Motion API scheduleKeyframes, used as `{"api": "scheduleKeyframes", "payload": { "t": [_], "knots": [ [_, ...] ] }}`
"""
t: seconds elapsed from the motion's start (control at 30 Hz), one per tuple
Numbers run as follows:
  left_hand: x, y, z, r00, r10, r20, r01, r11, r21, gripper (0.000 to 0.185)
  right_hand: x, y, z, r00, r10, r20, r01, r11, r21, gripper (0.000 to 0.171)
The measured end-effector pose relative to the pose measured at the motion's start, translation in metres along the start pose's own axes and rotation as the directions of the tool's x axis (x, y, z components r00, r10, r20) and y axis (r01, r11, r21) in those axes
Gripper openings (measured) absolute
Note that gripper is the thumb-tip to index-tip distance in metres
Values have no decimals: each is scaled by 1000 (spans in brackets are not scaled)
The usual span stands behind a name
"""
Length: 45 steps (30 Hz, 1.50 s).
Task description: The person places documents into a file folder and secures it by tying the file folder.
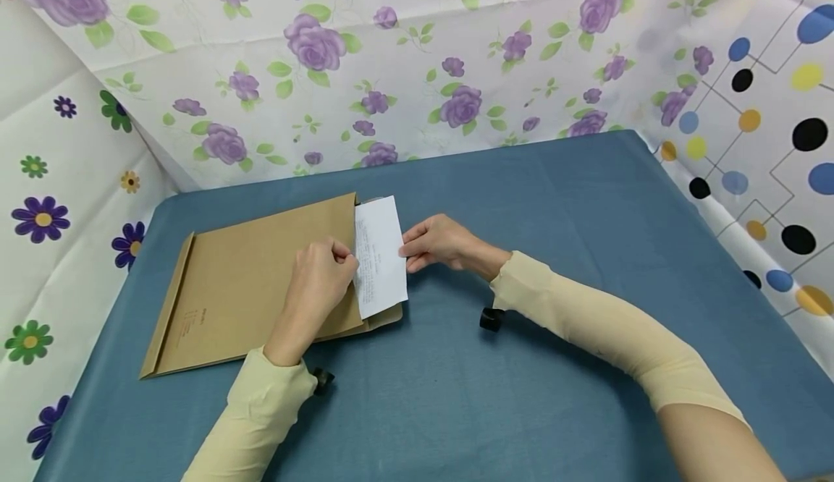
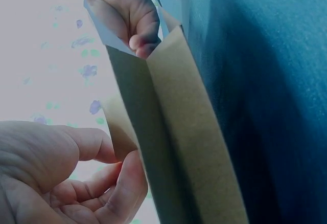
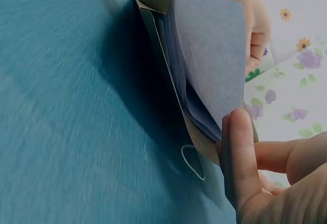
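A brown paper envelope (image 1: pixel 254 279) lies flat on the blue table (image 1: pixel 554 250), its open end to the right. A white printed sheet (image 1: pixel 380 258) sticks halfway out of that opening. My left hand (image 1: pixel 345 258) pinches the envelope's upper edge at the mouth and lifts it; in the left wrist view my left hand (image 2: pixel 115 165) curls round the brown flap (image 2: pixel 120 132). My right hand (image 1: pixel 407 250) pinches the sheet's right edge. The right wrist view shows the sheet (image 3: pixel 209 55) bowed up from the envelope (image 3: pixel 158 9), my right hand's fingers (image 3: pixel 240 157) at its edge.
Flowered cloth walls (image 1: pixel 391 69) stand behind and to the left, and a dotted cloth (image 1: pixel 769 120) stands to the right. A thin pale loop (image 3: pixel 193 162) lies on the table by the envelope's mouth. Small black wrist cameras (image 1: pixel 491 318) sit under both forearms.
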<state>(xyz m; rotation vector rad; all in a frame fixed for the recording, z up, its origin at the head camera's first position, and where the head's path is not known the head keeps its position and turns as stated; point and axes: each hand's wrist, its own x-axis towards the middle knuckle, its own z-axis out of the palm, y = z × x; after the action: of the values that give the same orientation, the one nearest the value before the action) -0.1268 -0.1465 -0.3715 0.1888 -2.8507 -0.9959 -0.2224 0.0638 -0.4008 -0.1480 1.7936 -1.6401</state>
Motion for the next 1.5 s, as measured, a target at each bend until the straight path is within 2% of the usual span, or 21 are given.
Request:
{"api": "scheduleKeyframes", "payload": {
  "t": [0.3, 0.93, 1.17, 1.3, 1.43, 1.5],
  "knots": [
    [0, 1, 2, 1000, 13, 11, -13, 1000, 17, 11, 8, 3, 21, 1000, 12, -21, -12, 999, 33, 27],
    [1, 3, -1, 1000, 26, 8, -26, 1000, 13, 12, 21, -4, 55, 998, -67, -13, 67, 997, -32, 10],
    [1, 2, 0, 1000, 22, 16, -22, 1000, 3, 9, 26, -3, 66, 997, -70, -14, 70, 998, -2, 15],
    [1, 2, 0, 1000, 24, 13, -24, 1000, 2, 9, 28, -1, 70, 997, -81, -14, 81, 997, -2, 12],
    [0, 2, 0, 1000, 27, 15, -27, 1000, -6, 10, 28, 0, 69, 993, -114, -17, 113, 993, -40, 9],
    [1, 3, -1, 1000, 29, 12, -29, 1000, -10, 11, 25, -1, 66, 985, -164, -57, 158, 983, -97, 13]
  ]
}}
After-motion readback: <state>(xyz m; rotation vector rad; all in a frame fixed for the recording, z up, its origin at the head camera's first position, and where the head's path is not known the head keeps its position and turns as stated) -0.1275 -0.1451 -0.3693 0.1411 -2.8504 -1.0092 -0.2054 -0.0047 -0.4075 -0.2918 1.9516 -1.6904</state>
